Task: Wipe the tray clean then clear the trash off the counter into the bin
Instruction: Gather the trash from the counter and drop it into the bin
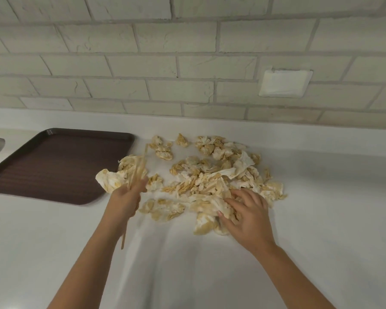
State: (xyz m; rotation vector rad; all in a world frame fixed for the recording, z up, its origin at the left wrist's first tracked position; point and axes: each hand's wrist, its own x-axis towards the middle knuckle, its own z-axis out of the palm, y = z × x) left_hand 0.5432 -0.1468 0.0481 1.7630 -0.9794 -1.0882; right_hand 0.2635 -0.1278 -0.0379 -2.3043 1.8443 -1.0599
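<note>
In the head view, my left grip (pixel 125 201) holds wooden sticks (pixel 138 172) that point up the frame. My right grip (pixel 247 216) lies spread on the dirty paper pile (pixel 210 175) in the middle of the tabletop (pixel 321 197). The pile runs left to right. It is nearest my right grip. The tray (pixel 60 166) sits at the left.

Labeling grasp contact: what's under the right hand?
The right hand lies on crumpled, yellow-stained paper napkins at the near edge of the pile on the white counter. Its palm covers whatever lies directly beneath, so nothing else can be confirmed there.
</note>
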